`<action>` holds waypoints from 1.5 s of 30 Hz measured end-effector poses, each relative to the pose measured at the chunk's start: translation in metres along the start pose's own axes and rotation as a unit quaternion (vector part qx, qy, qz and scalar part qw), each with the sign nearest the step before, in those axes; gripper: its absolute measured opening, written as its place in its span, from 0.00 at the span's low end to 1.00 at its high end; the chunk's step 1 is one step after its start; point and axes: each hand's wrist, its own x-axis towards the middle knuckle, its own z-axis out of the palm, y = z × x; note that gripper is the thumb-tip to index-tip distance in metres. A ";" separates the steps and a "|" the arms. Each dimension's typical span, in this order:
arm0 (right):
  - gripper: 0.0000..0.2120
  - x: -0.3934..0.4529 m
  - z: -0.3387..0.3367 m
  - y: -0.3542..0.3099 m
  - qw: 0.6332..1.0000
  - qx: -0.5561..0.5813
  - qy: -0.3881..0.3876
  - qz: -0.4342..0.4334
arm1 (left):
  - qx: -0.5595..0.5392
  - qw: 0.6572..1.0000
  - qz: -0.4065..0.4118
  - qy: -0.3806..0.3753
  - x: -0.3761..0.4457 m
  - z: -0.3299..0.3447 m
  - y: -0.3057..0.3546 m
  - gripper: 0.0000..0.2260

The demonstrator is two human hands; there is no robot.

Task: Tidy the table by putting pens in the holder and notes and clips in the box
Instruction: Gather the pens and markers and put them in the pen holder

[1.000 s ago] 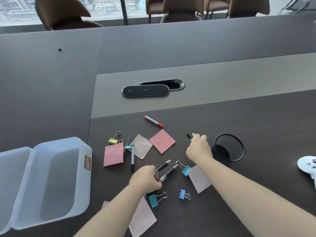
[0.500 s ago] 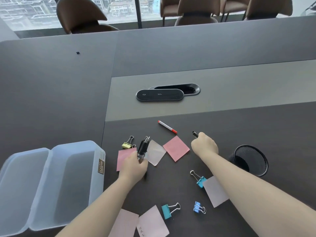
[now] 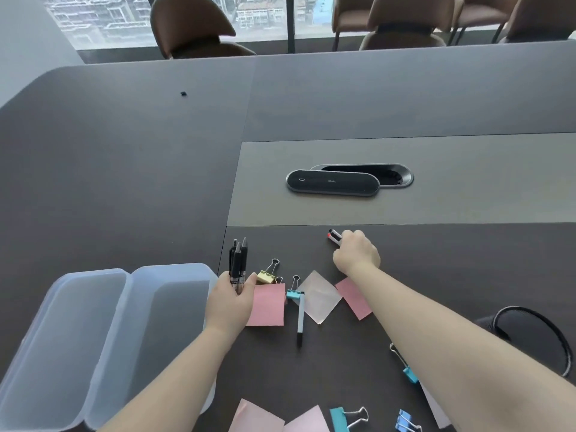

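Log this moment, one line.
left hand: holds black pens | right hand: grips red-tipped pen | holder: empty | box: empty

Mesh holder (image 3: 536, 341) partly behind right forearm; bottom notes (image 3: 258, 416) cropped by frame edge.

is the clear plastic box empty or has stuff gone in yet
Empty as far as it shows. Both compartments of the translucent plastic box show only bare frosted walls and floor, with no notes or clips inside; its near end runs out of frame.

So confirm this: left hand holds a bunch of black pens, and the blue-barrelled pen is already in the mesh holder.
Not quite. The left hand does hold the black pens, but the blue-barrelled pen lies flat on the table, outside the mesh holder. The head view shows it.
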 end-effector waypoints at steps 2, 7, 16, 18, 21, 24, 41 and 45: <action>0.10 0.004 0.001 -0.006 1.000 0.002 0.007 -0.007 | -0.001 1.000 -0.003 -0.008 0.004 0.000 0.000 0.15; 0.07 -0.005 -0.004 -0.010 0.996 0.070 -0.034 0.034 | -0.002 1.000 -0.002 -0.008 0.013 -0.002 0.004 0.16; 0.05 -0.074 0.043 -0.023 0.979 0.086 -0.187 -0.011 | 0.025 0.999 -0.017 -0.014 0.003 0.003 0.016 0.16; 0.11 -0.082 0.052 -0.022 0.978 0.061 -0.198 0.005 | 0.028 0.999 -0.008 -0.026 -0.002 0.004 0.017 0.17; 0.13 -0.088 0.054 -0.024 0.977 0.076 -0.197 0.024 | 0.028 0.999 -0.001 -0.036 -0.009 0.005 0.016 0.18; 0.06 -0.094 0.041 -0.023 0.980 0.124 -0.156 0.025 | 0.036 0.999 0.005 -0.035 -0.015 0.007 0.017 0.19; 0.14 -0.110 -0.109 0.154 0.822 0.534 0.194 0.034 | -0.170 0.966 0.067 -0.184 -0.094 0.137 0.163 0.15; 0.14 -0.116 -0.123 0.203 0.784 0.577 0.217 0.068 | -0.219 0.948 0.060 -0.222 -0.136 0.190 0.204 0.17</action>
